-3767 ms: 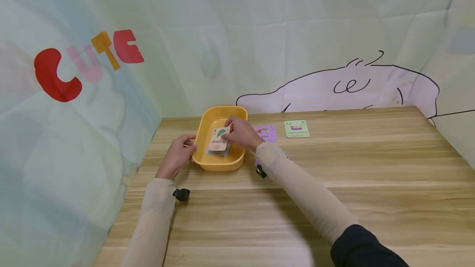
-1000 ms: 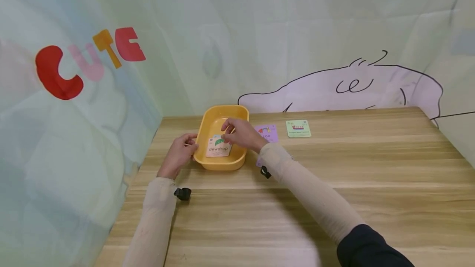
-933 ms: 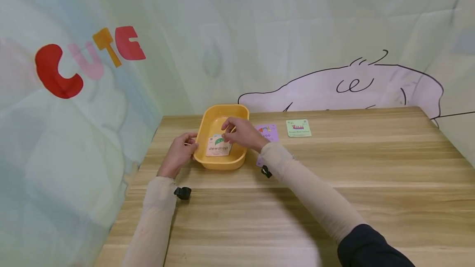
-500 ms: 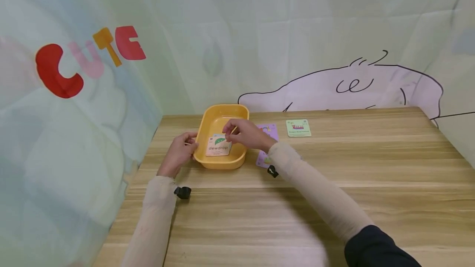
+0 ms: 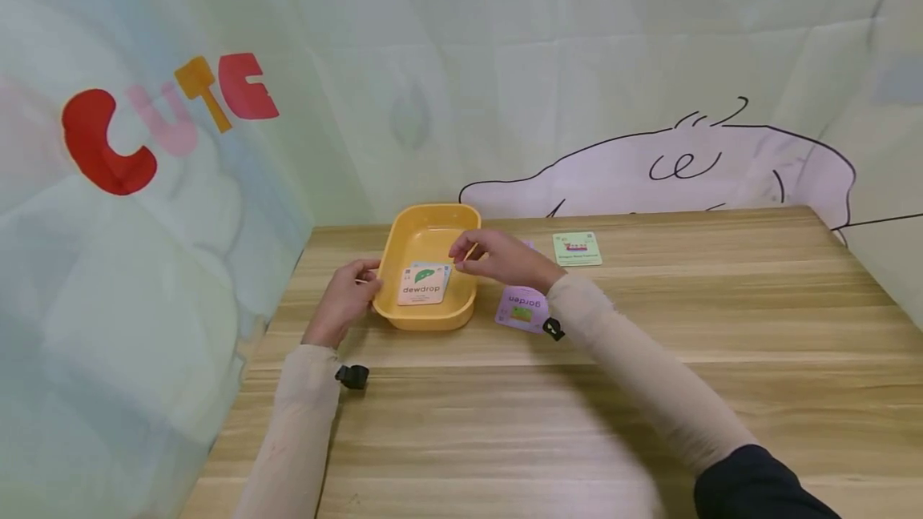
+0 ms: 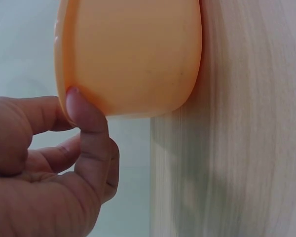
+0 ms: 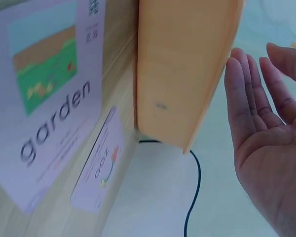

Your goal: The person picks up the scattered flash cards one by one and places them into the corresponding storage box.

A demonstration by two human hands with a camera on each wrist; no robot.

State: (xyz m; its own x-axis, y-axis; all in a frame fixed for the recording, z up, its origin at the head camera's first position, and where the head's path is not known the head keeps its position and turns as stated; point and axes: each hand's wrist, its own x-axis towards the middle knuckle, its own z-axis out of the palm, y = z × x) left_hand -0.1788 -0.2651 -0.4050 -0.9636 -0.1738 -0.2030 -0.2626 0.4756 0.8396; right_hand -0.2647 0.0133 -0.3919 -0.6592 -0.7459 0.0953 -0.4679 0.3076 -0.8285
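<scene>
A yellow plastic tub (image 5: pixel 433 320) stands near the table's far left side. My left hand (image 5: pixel 341 307) pinches its left rim; in the left wrist view the rim lies between thumb and finger. Inside the tub a "dewdrop" card (image 5: pixel 421 285) lies on top of a bluish card, of which only the edges show. Over the tub's right rim hovers my right hand (image 5: pixel 508 257), fingers loosely bent and holding nothing. Beneath its wrist a purple "garden" card (image 5: pixel 521 312) lies on the table, partly covered by the wrist camera. A purple "zoo" card (image 7: pixel 99 168) shows in the right wrist view.
A green card (image 5: pixel 577 249) with a boat picture lies on the wooden table (image 5: pixel 721 327), right of the tub, near the far edge. Behind and to the left hangs a printed cloth (image 5: pixel 375 102) that borders the table.
My right hand has let go of the "dewdrop" card, which now lies in the tub, and has moved right towards the rim. More of the "garden" card shows. My left hand stays put.
</scene>
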